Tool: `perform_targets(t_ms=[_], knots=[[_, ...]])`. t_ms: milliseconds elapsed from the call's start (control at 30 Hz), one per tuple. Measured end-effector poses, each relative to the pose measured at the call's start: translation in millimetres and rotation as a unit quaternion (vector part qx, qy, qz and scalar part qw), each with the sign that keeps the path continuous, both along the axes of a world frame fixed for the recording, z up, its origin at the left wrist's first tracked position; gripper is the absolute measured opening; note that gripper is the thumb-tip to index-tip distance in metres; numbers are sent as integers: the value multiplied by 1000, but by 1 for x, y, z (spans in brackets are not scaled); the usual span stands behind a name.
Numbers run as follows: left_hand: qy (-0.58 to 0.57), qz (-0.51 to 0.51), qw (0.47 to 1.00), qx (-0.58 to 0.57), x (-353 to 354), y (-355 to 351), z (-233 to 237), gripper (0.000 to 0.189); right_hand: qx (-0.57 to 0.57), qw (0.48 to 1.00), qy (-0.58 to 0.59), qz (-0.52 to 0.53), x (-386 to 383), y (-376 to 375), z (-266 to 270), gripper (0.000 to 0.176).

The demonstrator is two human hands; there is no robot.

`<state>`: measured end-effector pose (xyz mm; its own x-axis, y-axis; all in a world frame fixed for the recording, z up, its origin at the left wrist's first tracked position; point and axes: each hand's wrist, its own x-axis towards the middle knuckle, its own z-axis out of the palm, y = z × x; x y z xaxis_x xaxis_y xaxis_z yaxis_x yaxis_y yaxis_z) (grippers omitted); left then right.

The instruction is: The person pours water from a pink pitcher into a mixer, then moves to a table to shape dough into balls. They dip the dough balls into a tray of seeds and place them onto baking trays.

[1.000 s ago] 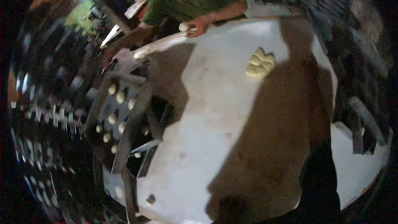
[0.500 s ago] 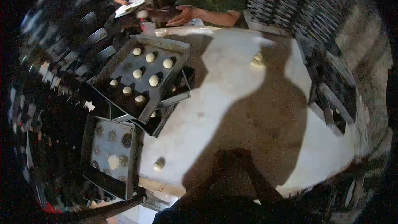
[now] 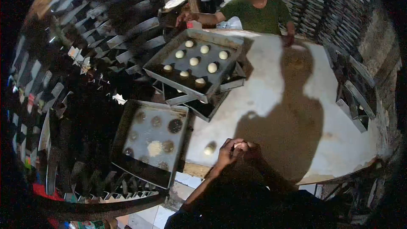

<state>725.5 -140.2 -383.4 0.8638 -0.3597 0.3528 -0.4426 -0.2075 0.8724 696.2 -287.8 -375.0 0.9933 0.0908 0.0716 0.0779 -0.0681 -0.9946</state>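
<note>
My left hand (image 3: 229,152) and my right hand (image 3: 252,152) meet above the near edge of the pale round table (image 3: 271,97). Their fingers are curled together around a small pale dough piece (image 3: 241,145), mostly hidden by them. Just left of my left hand, a dough ball (image 3: 209,149) lies on the table. Farther left and back, a metal tray (image 3: 159,75) holds several round dough balls, resting on other stacked trays.
Lower left is a metal tray (image 3: 146,135) with dark round marks and a pale crumbly patch. Across the table stands a person in a green shirt (image 3: 271,15), one hand near the far edge. More trays (image 3: 356,97) lean at the right.
The view has shifted left. My hands have come up out of the dark. The upper tray shows one more dough ball. The dough at the table's far side no longer shows.
</note>
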Motion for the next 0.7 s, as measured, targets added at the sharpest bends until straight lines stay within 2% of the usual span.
perform_targets(t_ms=[33, 67, 133, 167, 200, 233, 267, 300, 333, 367, 400, 433, 467, 500, 533, 567, 600, 633, 700], knots=[[-4, 27, 997, -66, -1, 0, 11, 32, 11, 997, 63, -45, -2, 8, 8, 24], [-10, 29, 997, -64, -1, 6, 7, 32, 13, 997, 58, -43, -3, 13, 19, 24], [-48, 10, 988, 150, -3, 18, 2, 30, -30, 997, 14, -65, -3, 22, 37, 24], [-22, -4, 985, 174, -3, 18, 1, 23, -31, 998, 11, -62, 0, 15, 10, 24], [-23, -2, 985, 172, -3, 17, -12, 23, -226, 965, -105, -86, 4, 0, -39, 24], [-42, -34, 976, 209, -2, 16, -37, 22, -409, 880, -217, -107, 7, -9, -66, 24], [-62, -66, 965, 245, 2, 16, -49, 22, -410, 878, -222, -106, 7, -11, -62, 24], [2, -138, 932, 335, 1, 21, -2, 26, -412, 891, -154, -112, 5, -14, -52, 22], [-3, -136, 934, 331, -3, 20, 24, 26, -412, 900, -85, -118, 6, -18, -44, 20], [-8, -152, 958, 242, -8, 18, 43, 27, -417, 897, -88, -119, 11, -30, -40, 20], [-10, -169, 974, 151, -13, 15, 60, 28, -487, 849, -185, -85, 15, -47, -36, 20], [55, -193, 973, 115, -16, 11, 78, 30, -548, 788, -277, -50, 15, -56, -33, 20], [54, -195, 973, 111, -13, 6, 75, 30, -552, 785, -276, -50, 15, -59, -39, 20], [14, -158, 978, 133, -4, -4, 67, 32, -460, 831, -257, -179, 17, -64, -53, 22], [-23, -120, 981, 152, 7, -19, 53, 34, -357, 853, -232, -302, 17, -70, -68, 25], [81, -46, 986, 137, 23, -46, 3, 34, -367, 850, -232, -298, 14, -85, -92, 25], [-173, 56, 959, 217, 30, -43, -33, 35, -503, 820, -149, -230, 8, -104, -121, 31], [-220, 100, 938, 249, 27, -42, -55, 35, -621, 766, -61, -156, 1, -117, -138, 37], [-216, 105, 934, 264, 12, -32, -73, 35, -656, 753, -26, -35, -33, -116, -138, 37]])
